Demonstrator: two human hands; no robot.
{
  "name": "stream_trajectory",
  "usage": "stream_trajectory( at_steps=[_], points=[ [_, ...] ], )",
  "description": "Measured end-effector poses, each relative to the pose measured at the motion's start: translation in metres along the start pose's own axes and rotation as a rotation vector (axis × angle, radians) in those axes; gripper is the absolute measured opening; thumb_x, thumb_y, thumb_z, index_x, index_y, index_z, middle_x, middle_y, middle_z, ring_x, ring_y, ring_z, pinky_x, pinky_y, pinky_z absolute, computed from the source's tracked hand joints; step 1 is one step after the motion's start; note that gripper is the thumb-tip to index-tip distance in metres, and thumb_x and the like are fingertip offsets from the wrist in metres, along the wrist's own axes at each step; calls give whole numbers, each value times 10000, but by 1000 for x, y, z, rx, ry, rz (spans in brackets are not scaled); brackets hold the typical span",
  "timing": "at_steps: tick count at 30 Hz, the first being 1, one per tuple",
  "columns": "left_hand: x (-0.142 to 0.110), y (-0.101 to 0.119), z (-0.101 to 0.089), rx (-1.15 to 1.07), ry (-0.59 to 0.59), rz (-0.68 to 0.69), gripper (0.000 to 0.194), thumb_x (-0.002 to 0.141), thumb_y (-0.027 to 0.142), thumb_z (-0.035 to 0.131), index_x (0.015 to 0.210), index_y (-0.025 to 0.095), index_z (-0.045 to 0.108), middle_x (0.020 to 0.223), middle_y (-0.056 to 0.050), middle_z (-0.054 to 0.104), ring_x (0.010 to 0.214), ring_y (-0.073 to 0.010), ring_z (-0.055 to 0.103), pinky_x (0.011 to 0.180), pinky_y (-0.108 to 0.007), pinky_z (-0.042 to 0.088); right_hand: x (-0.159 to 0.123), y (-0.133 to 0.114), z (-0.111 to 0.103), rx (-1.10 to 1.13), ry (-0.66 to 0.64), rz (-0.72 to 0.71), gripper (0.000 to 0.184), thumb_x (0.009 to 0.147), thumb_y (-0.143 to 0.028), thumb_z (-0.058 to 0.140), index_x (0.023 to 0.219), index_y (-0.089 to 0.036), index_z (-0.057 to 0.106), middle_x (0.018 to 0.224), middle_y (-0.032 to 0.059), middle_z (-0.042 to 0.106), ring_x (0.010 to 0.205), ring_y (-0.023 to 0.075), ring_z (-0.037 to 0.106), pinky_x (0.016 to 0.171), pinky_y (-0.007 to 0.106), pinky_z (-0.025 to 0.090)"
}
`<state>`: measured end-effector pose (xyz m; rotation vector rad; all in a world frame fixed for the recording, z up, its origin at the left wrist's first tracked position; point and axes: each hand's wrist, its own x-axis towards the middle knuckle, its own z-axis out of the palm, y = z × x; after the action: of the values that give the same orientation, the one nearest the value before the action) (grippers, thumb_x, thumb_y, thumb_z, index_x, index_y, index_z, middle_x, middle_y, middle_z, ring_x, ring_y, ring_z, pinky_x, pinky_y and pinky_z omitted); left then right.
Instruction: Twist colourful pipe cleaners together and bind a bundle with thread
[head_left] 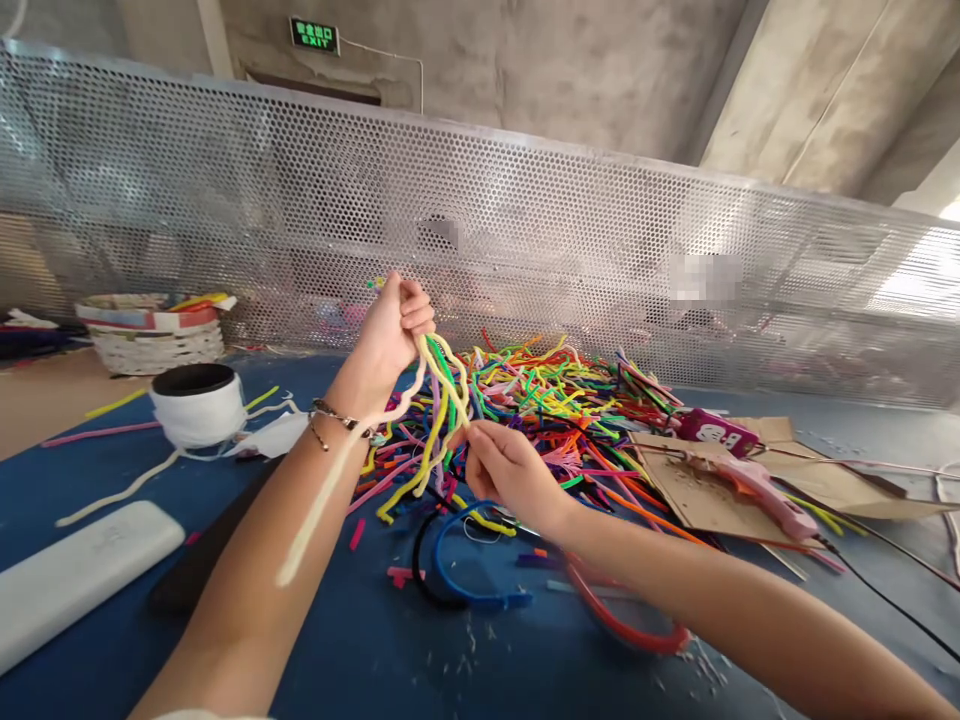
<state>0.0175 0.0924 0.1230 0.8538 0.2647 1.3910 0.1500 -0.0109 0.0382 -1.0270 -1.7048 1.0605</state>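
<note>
My left hand (399,322) is raised and closed around the top of a bundle of pipe cleaners (441,395) in yellow, green, cream and lilac. They hang down in wavy lengths, and one cream strand trails across my left forearm. Lower and to the right, my right hand (514,478) pinches a pale yellow pipe cleaner (463,400) of that bundle between thumb and fingers. Behind both hands spreads a large heap of loose pipe cleaners (540,375) in many colours. Under my right hand lie a blue headband (442,565) and a black headband (420,575).
A red headband (637,635) is near the right forearm. Cardboard (697,490) carries a pink glue gun (765,495), with cords running right. At left are a white-wrapped roll (196,415), a white oblong case (90,580) and a woven basket (154,345). A perforated metal screen (525,230) stands behind.
</note>
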Motion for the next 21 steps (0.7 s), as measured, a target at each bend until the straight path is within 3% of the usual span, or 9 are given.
stream_trajectory(
  at_steps=[4, 12, 17, 21],
  points=[
    [-1, 7, -2, 35, 50, 54, 527, 923, 314, 171, 442, 159, 320, 354, 68, 180, 273, -33, 167, 301, -161, 138, -13, 4, 7, 64, -128, 96, 300, 827, -418, 346, 747, -160, 476, 364, -96, 390, 302, 31, 270, 328, 170, 219],
    [-3, 9, 4, 100, 46, 104, 521, 920, 310, 191, 436, 169, 321, 386, 58, 157, 304, -46, 124, 320, -193, 117, -22, 1, 12, 165, -284, 228, 310, 870, -351, 295, 853, -129, 510, 356, -102, 416, 248, 28, 267, 288, 153, 217],
    [-4, 19, 0, 140, 0, 179, 492, 904, 326, 283, 438, 180, 343, 373, 51, 157, 309, -55, 107, 325, -216, 117, -22, -2, 11, 182, -283, 219, 295, 887, -294, 286, 860, -125, 527, 341, -104, 415, 240, 21, 266, 291, 141, 230],
    [-5, 23, -1, 88, -8, 167, 497, 919, 330, 211, 463, 183, 341, 348, 46, 170, 296, -58, 124, 324, -226, 109, -22, -2, 11, 209, -316, 245, 285, 893, -205, 253, 849, -118, 521, 393, -93, 448, 263, 11, 303, 306, 124, 251]
  ],
)
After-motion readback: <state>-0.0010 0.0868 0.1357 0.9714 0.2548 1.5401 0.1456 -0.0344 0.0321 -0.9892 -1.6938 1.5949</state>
